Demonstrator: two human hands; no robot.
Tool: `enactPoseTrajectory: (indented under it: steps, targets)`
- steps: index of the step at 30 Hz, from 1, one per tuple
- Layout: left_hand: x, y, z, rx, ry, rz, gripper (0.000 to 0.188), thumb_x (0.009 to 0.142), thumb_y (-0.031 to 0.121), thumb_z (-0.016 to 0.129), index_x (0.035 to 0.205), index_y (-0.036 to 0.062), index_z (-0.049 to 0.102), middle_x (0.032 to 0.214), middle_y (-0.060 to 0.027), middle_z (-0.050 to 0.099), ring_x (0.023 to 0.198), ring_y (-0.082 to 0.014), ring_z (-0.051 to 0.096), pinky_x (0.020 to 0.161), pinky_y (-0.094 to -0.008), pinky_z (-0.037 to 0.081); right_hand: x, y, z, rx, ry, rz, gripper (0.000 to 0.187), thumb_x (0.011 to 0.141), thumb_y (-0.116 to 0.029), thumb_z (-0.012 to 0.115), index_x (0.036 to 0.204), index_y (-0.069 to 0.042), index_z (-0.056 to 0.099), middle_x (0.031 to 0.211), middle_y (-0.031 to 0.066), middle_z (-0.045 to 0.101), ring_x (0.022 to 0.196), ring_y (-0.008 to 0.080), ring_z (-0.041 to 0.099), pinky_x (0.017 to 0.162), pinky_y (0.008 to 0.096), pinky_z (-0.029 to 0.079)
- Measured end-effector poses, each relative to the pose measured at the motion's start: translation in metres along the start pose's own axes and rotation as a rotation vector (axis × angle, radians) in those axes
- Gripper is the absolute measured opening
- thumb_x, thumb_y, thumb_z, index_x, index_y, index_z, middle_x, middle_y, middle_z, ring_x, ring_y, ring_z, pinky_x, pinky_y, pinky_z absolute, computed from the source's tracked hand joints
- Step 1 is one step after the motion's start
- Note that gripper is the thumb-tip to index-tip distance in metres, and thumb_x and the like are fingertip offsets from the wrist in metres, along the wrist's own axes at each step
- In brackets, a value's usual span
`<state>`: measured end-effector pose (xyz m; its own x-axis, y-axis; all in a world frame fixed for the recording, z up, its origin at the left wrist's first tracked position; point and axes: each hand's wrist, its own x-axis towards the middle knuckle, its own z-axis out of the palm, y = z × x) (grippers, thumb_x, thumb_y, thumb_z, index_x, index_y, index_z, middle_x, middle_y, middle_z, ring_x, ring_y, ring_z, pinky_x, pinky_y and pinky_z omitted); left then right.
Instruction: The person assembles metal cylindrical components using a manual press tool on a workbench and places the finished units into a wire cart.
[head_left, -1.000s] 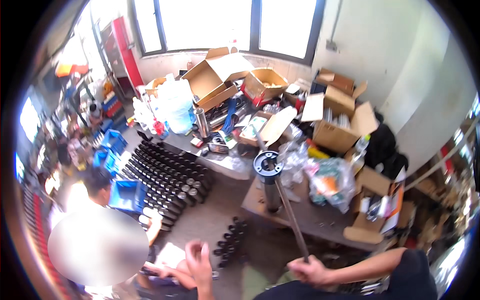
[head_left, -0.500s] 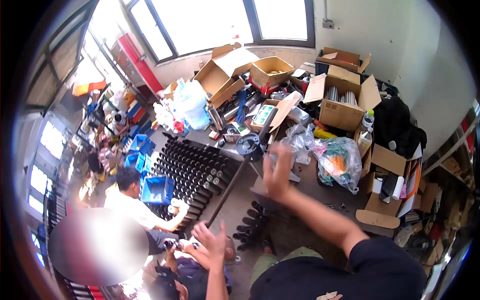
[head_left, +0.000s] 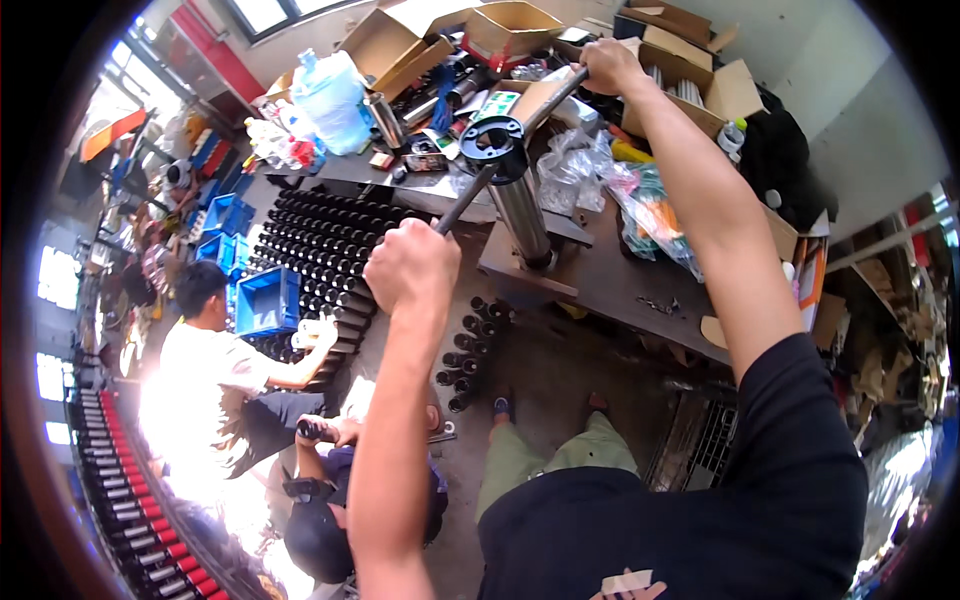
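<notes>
My left hand (head_left: 412, 262) is closed round the near end of a long dark bar handle (head_left: 465, 203). At its far end my right hand (head_left: 612, 65) grips it with the arm stretched out. Between my hands, the bar meets a round black head (head_left: 480, 136) with holes in its face. This head sits on top of a shiny steel cylinder (head_left: 523, 215), which stands slightly tilted in a metal fixture (head_left: 525, 277) at the bench edge. How the bar joins the head is hard to make out.
Clear plastic bags (head_left: 655, 215), cardboard boxes (head_left: 510, 32) and a large water bottle (head_left: 330, 100) crowd the bench (head_left: 640, 270). Rows of black cylinders (head_left: 325, 235) stand to the left, beside blue crates (head_left: 268, 302). Two co-workers sit close at the left, one in a white shirt (head_left: 205, 375).
Both my hands were open and off the bar; now each is closed on one end of it. My view has shifted, showing more of the floor and my legs.
</notes>
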<state>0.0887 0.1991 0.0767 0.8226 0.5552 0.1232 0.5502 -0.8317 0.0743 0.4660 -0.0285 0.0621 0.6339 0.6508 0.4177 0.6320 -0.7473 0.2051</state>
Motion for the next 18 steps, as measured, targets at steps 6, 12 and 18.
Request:
enactPoseTrajectory:
  steps: [6, 12, 18]
  targets:
    - [0.089, -0.072, 0.065, 0.000, 0.406, 0.429, 0.026, 0.088, 0.036, 0.066, 0.083, 0.0106, 0.070, 0.078, -0.0136, 0.073, 0.071, -0.0356, 0.072, 0.063, -0.0470, 0.057, -0.123, -0.057, -0.095, -0.255, -0.045, 0.420, 0.028, 0.083, -0.033, 0.070, 0.094, -0.007, 0.072, 0.103, 0.0163, 0.072, 0.095, 0.0338, 0.069, 0.080, 0.0453, 0.055]
    - [0.197, -0.046, 0.080, -0.303, 0.608, 0.862, 0.024, 0.083, 0.032, 0.069, 0.071, 0.0133, 0.058, 0.071, -0.0097, 0.066, 0.064, -0.0332, 0.066, 0.055, -0.0461, 0.050, -0.228, -0.173, -0.197, -0.355, -0.250, 0.761, 0.025, 0.079, -0.032, 0.067, 0.080, -0.009, 0.076, 0.083, 0.0154, 0.073, 0.079, 0.0328, 0.072, 0.076, 0.0440, 0.058]
    - [0.202, -0.042, 0.077, -0.523, 0.917, 0.847, 0.024, 0.080, 0.019, 0.064, 0.060, 0.0108, 0.054, 0.063, -0.0066, 0.057, 0.061, -0.0280, 0.060, 0.056, -0.0419, 0.046, -0.216, -0.178, -0.181, -0.271, -0.240, 0.957, 0.020, 0.075, -0.024, 0.069, 0.080, -0.006, 0.075, 0.083, 0.0168, 0.072, 0.082, 0.0333, 0.072, 0.079, 0.0423, 0.057]
